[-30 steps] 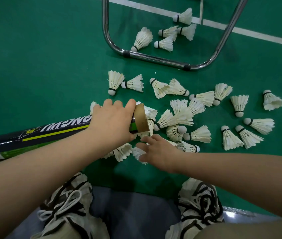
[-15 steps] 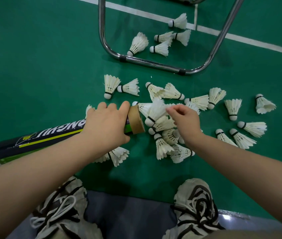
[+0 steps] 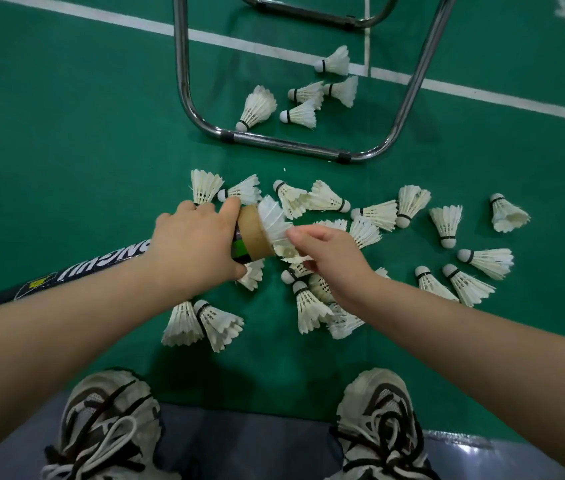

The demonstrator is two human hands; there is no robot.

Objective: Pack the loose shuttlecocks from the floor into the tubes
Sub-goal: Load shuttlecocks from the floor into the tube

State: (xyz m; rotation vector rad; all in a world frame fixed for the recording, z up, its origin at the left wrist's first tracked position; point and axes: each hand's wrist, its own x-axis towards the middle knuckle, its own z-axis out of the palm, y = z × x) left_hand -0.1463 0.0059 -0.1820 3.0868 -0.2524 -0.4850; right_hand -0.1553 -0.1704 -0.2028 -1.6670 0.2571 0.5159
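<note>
Left hand (image 3: 194, 244) grips long dark cardboard tube (image 3: 101, 268) behind its brown open mouth, centre frame, steadying it for loading. Right hand (image 3: 329, 258) pinches white feather shuttlecock (image 3: 272, 221) at that mouth, probably feeding it in; loose shuttlecocks (image 3: 447, 226) scattered centre-right.

Tube (image 3: 101, 268): dark, white lettering, yellow-green stripe, bare cardboard mouth; slanted, mouth to the right, gripped near the mouth by the left hand (image 3: 194, 244). Shuttlecock (image 3: 274, 221): white feathers, head-first at the mouth, skirt outward, held by the right hand (image 3: 329, 258). Loose shuttlecocks (image 3: 378, 213): white, black-banded cork heads, strewn on the floor (image 3: 66, 133), mostly right of the mouth; five lie farther off.
</note>
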